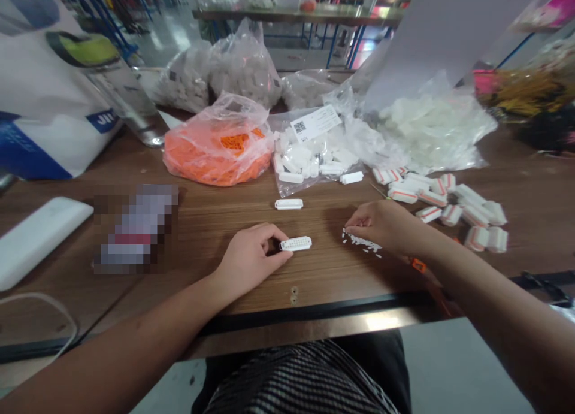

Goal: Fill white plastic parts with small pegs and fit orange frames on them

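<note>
1. The white connector (300, 244) lies on the bench (202, 201) just right of the left hand (245, 255), which pinches its left end between thumb and forefinger; its long axis runs left to right, its face of small holes turned up.
2. The small white pieces (368, 244) lie scattered farther right, apart from the connector; the right hand (386, 225) is the nearer, its fingertips at their left edge, thumb and finger drawn narrow; whether a piece sits between them I cannot tell.
3. A second connector (288, 204) lies beyond the held one, nearly parallel; striped connectors (429, 197) lie heaped beyond the right hand.
4. Behind stand the containers: a pinkish bag (188, 153) with orange pieces; a labelled clear bag (284, 188) with white connectors; a larger bag (476, 138) with pale contents, unclear in detail.
</note>
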Available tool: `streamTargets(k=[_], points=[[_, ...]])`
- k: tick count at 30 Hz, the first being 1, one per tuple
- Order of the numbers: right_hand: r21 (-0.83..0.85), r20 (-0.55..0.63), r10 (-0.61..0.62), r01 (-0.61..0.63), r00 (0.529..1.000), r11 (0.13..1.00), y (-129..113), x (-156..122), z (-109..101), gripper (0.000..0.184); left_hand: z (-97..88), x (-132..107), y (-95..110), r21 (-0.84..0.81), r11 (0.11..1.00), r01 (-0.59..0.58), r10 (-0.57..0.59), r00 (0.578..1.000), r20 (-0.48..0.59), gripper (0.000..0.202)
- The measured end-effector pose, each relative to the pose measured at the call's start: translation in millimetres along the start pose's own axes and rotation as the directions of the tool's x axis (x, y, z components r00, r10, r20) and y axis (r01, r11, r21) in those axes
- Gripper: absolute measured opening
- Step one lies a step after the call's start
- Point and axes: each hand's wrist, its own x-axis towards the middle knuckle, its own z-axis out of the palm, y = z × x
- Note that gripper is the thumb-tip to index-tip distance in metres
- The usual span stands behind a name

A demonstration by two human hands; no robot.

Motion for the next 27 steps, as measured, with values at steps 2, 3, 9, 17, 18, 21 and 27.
streamTargets(k=[2, 3, 9, 17, 18, 21, 27], points=[[-0.007, -0.002, -0.009, 0.009, 1.0, 1.0, 0, 0, 1, 0.018, -0.1, 0, 1, -0.003, 1.0, 0.008, -0.008, 1.0, 0.001, 0.009], [0.005, -0.001, -0.004, 0.004, 1.0, 1.0, 1, 0, 1, 0.017, 0.0, 0, 1, -0.007, 1.0, 0.013, -0.013, 1.0, 0.0, 0.009], [0.188, -0.05, 0.127, -0.115, 0.991, 0.975, -15, -6, -2, 0.016, 1.1, -1, 2, -0.051, 0.998, 0.024, -0.024, 1.0, 0.002, 0.009], [0.219, -0.084, -0.318, 0.329, 0.944, 0.918, -86, 3, 16, 0.013, 1.4, -2, 5, -0.051, 0.998, 0.037, -0.037, 0.999, 0.013, 0.009], [0.193, -0.087, -0.332, 0.343, 0.939, 0.919, -88, 7, 20, 0.012, 1.5, -2, 5, -0.045, 0.999, 0.03, -0.029, 0.999, 0.014, 0.009], [0.163, -0.069, -0.35, 0.357, 0.934, 0.92, -89, 14, 28, 0.011, 2.1, -2, 3, -0.029, 0.999, 0.018, -0.018, 1.0, 0.01, 0.008], [0.08, -0.099, -0.42, 0.428, 0.902, 0.9, -86, 14, 30, 0.01, 2.5, -2, 3, -0.022, 1.0, 0.009, -0.008, 1.0, 0.009, 0.009]])
